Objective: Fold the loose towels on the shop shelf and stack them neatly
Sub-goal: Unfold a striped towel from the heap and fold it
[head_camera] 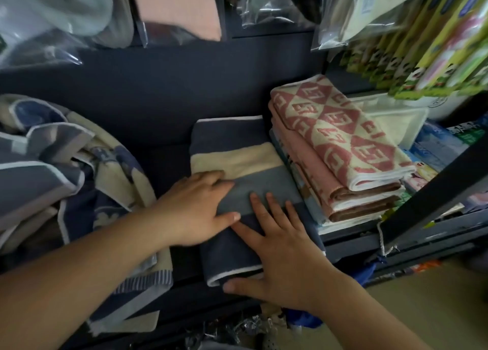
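A folded towel (237, 149) with navy, cream and grey bands lies flat on the dark shelf (158, 98) in the middle of the view. My left hand (195, 209) rests on its left side with fingers straight, the thumb across the grey band. My right hand (280, 252) presses flat on its near end, fingers spread, thumb along the white-trimmed front edge. To the right stands a stack of folded towels (340, 143), red-and-cream diamond patterned on top with pink and brown layers beneath. A heap of loose navy, grey and cream towels (66, 170) lies at the left.
Bagged textiles (174, 9) hang above the shelf. Green packaged goods (427, 46) crowd the upper right. A dark metal upright (433, 191) slants across the right. Small packets (435, 149) sit behind the folded stack, and wrapped items lie on the floor below.
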`<action>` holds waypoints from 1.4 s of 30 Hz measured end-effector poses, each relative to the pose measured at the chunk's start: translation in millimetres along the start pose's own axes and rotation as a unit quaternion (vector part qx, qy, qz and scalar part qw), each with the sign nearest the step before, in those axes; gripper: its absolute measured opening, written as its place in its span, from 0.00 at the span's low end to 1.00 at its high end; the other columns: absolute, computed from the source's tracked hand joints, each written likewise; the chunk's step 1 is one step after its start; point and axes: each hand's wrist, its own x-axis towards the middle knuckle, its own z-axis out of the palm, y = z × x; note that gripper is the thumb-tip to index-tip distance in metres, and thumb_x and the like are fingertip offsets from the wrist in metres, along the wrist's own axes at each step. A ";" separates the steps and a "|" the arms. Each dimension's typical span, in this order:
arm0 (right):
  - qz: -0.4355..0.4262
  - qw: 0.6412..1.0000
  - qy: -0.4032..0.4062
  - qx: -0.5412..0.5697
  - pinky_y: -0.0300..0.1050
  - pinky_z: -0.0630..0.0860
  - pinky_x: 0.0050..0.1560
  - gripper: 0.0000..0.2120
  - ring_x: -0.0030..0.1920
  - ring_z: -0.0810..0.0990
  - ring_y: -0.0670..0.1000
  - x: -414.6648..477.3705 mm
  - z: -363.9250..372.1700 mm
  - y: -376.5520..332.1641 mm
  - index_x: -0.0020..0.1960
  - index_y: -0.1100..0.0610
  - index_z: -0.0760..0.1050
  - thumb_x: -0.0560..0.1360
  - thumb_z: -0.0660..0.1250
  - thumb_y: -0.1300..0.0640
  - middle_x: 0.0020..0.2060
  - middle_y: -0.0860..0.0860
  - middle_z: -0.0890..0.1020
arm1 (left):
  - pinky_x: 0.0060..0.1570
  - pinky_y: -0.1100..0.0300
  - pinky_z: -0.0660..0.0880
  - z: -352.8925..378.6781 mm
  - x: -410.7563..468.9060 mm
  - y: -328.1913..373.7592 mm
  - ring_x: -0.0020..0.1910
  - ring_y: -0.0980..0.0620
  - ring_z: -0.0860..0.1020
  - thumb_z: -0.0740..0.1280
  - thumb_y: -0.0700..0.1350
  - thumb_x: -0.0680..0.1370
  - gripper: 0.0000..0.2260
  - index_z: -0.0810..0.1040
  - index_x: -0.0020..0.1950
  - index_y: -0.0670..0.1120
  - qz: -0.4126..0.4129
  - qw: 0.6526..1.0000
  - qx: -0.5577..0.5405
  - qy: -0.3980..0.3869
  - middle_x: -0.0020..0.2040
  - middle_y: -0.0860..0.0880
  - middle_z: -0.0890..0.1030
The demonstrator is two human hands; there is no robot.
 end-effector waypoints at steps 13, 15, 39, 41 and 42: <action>-0.020 0.989 0.101 0.103 0.61 0.54 0.79 0.42 0.81 0.55 0.53 -9.1 8.0 25.0 0.74 0.42 0.71 0.67 0.61 0.21 0.78 0.48 0.65 | 0.38 0.56 0.70 78.7 -77.6 29.1 0.41 0.52 0.71 0.72 0.44 0.73 0.08 0.75 0.36 0.48 0.176 0.949 -0.076 0.252 0.38 0.52 0.71; -0.005 0.992 0.075 0.104 0.58 0.51 0.81 0.46 0.81 0.52 0.51 -9.3 1.9 21.3 0.75 0.41 0.69 0.65 0.57 0.17 0.79 0.46 0.63 | 0.39 0.60 0.66 82.7 -76.9 28.1 0.39 0.54 0.69 0.71 0.45 0.73 0.09 0.73 0.35 0.50 0.184 0.949 -0.062 0.248 0.36 0.54 0.71; -0.188 0.940 0.109 0.263 0.48 0.63 0.76 0.34 0.74 0.68 0.46 171.6 -49.6 -200.3 0.79 0.48 0.65 0.78 0.60 0.34 0.74 0.46 0.72 | 0.71 0.35 0.64 7.7 -267.5 -210.6 0.76 0.36 0.64 0.56 0.77 0.67 0.43 0.65 0.78 0.58 -0.395 0.864 -0.002 0.314 0.80 0.44 0.63; -0.157 0.944 0.083 0.277 0.39 0.61 0.73 0.35 0.75 0.66 0.47 185.9 -50.4 -215.4 0.80 0.50 0.61 0.78 0.66 0.39 0.76 0.48 0.69 | 0.74 0.38 0.61 21.8 -268.9 -222.3 0.80 0.39 0.57 0.54 0.79 0.66 0.46 0.54 0.81 0.62 -0.385 0.878 -0.090 0.269 0.83 0.50 0.51; -0.147 0.944 0.080 0.284 0.38 0.62 0.70 0.36 0.74 0.67 0.48 190.8 -49.0 -221.1 0.81 0.50 0.60 0.78 0.68 0.41 0.75 0.49 0.70 | 0.75 0.38 0.60 30.2 -267.8 -224.3 0.80 0.39 0.55 0.54 0.79 0.66 0.47 0.51 0.81 0.63 -0.370 0.883 -0.095 0.273 0.84 0.52 0.48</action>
